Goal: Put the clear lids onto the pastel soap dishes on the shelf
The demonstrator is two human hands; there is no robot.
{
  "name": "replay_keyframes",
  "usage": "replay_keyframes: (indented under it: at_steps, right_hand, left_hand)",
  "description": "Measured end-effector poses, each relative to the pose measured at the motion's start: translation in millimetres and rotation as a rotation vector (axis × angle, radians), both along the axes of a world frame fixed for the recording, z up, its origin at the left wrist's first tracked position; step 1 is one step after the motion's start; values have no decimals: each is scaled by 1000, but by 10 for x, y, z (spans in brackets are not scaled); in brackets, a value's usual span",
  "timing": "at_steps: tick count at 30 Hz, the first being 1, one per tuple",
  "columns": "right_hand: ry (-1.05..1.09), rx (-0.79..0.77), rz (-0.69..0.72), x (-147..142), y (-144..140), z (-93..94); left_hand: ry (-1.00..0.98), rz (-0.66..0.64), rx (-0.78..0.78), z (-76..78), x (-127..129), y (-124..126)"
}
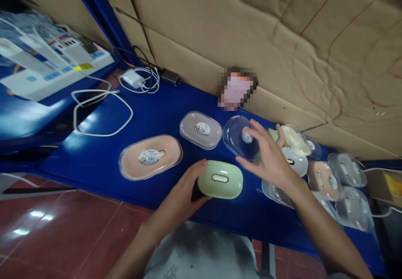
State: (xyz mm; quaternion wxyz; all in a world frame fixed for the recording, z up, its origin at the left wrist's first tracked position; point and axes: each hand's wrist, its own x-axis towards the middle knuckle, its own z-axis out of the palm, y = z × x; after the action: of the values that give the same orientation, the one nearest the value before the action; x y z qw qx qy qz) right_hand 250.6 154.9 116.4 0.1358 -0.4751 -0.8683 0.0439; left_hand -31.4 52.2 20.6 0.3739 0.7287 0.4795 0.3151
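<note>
My left hand (184, 193) grips the left end of a pale green oval soap box (221, 180) resting on the blue table (103, 161). Just above and right of the green box, my right hand (266, 155) holds a clear oval lid (240, 138) with a round sticker, tilted in the air. A pink oval box under a clear lid (150, 156) lies to the left. Behind the green box sits a grey-brown one (201, 129).
A heap of several more boxes and clear lids (326, 178) fills the table's right end. White cables (100, 111), a charger (133, 78) and printed cartons (47, 65) sit at the left. Cardboard (266, 36) lines the back. Red floor tiles (47, 228) lie below.
</note>
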Motion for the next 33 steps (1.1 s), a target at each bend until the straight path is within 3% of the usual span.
replay_keyframes:
  at_steps: [4, 8, 14, 23, 33]
  right_hand:
    - [-39, -78, 218, -70, -513, -21]
    - [-104, -131, 292, -150, -756, -226]
    - [-109, -35, 335, -185, -831, -491]
    - [-111, 112, 332, -194, -932, -686]
    - [33, 165, 303, -200, -943, -853]
  left_hand:
    - [6, 13, -27, -45, -12, 11]
    - [30, -20, -45, -56, -25, 10]
    - [64, -78, -54, 28, -56, 41]
    - [149, -111, -37, 93, -112, 96]
    - [253, -182, 179, 45, -150, 96]
